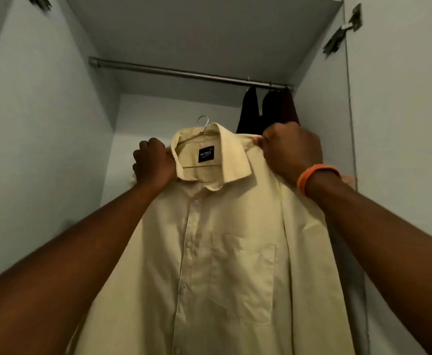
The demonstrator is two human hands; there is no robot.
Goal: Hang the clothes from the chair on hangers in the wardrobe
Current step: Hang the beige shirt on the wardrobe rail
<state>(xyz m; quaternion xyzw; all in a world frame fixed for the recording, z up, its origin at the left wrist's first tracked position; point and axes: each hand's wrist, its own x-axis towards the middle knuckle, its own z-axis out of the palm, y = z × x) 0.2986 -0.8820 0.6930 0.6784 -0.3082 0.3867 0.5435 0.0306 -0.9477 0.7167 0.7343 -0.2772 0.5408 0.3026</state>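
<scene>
Two hands up, we hold shirt (220,252) inside wardrobe (43,149): left hand (153,163) grip clamped on left shoulder, hanger (202,125) hook above collar, below rail (184,73), right hand (291,152) pinching right shoulder, dark clothes (266,108) hanging far right.

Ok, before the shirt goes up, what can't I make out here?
- Head view: hanger body, hidden inside the shirt; only the hook shows.
- Shirt hem, cut off by the bottom edge.
- Dark clothes on the rail: too dim, partly behind the right hand.
- Collar label text, blurred.
</scene>
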